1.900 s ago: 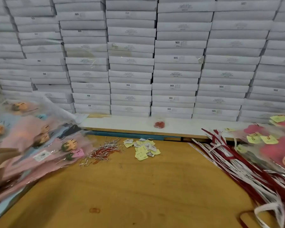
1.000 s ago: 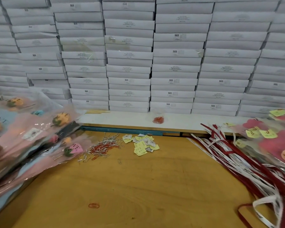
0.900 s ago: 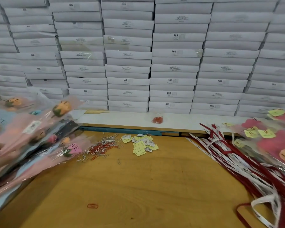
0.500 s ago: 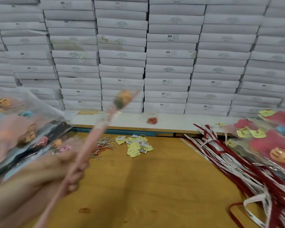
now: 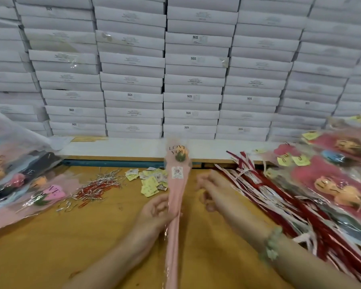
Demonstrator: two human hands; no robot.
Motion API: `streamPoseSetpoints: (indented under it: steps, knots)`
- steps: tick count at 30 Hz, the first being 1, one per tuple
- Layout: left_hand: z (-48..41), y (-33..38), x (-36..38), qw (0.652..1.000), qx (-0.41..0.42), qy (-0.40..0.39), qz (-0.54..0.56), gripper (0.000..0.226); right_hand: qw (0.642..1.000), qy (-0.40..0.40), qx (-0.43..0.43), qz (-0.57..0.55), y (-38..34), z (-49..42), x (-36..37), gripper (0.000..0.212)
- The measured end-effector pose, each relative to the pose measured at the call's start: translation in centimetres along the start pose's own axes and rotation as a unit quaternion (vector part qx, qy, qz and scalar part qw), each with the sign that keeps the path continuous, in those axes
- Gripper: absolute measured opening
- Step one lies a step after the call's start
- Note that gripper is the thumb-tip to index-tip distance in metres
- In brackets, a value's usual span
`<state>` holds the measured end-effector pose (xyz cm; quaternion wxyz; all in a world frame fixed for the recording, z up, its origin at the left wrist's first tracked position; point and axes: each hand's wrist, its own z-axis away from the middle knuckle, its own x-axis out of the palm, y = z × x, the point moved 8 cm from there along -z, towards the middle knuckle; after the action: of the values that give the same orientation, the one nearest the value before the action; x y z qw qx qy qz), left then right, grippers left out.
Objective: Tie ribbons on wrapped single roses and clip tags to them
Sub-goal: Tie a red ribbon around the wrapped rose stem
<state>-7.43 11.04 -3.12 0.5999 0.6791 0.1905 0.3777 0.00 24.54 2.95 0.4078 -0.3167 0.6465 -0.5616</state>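
Note:
A single rose in a pink sleeve (image 5: 176, 184) printed "LOVE YOU" stands nearly upright over the middle of the wooden table (image 5: 113, 236). My left hand (image 5: 154, 211) grips the sleeve around its narrow middle. My right hand (image 5: 208, 190) hovers just right of the sleeve with fingers loosely curled; it is blurred and nothing shows in it. Red and white ribbons (image 5: 265, 190) lie in a heap to the right. Yellow tags (image 5: 150, 180) and a scatter of clips (image 5: 96, 186) lie behind my hands.
A pile of wrapped roses (image 5: 19, 180) lies at the left edge, and another pile with yellow tags (image 5: 331, 180) at the right. A wall of stacked white boxes (image 5: 192, 69) closes off the back, with a white ledge (image 5: 123, 147) below it.
My left hand drew one pink-wrapped rose out of the left pile and carried it to the middle of the table. My right arm has come into view beside it.

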Motion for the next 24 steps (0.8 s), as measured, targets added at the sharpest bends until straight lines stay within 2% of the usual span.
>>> streamPoseSetpoints:
  steps: [2,4,10,14,19,21,24]
  knots:
    - [-0.1,-0.3,-0.4,1.000,0.007,-0.003,0.008,0.051,0.997,-0.032,0.036,0.055,2.8,0.0,1.1,0.020]
    - [-0.3,-0.5,-0.5,1.000,0.014,-0.005,-0.002,0.052,0.995,-0.071,0.019,0.065,4.3,0.8,3.2,0.023]
    - [-1.0,-1.3,-0.5,0.999,0.009,-0.029,-0.024,0.052,0.997,-0.074,0.009,-0.010,5.4,0.0,3.3,0.017]
    - [-1.2,-1.4,-0.6,0.999,0.022,-0.040,-0.025,0.043,0.990,-0.078,0.015,-0.120,5.6,-0.3,3.2,0.013]
    - [-0.8,-1.0,0.0,0.996,0.041,-0.068,-0.031,0.034,0.976,-0.111,0.038,-0.181,5.8,-0.3,3.4,0.009]
    - [-0.7,-0.8,-0.1,0.996,0.047,-0.063,-0.051,0.034,0.973,-0.135,0.036,-0.185,5.7,-0.2,3.4,0.010]
    - [-0.7,-0.8,-0.4,0.996,0.048,-0.049,-0.061,0.034,0.966,-0.175,0.028,-0.190,5.6,-0.1,3.6,0.024]
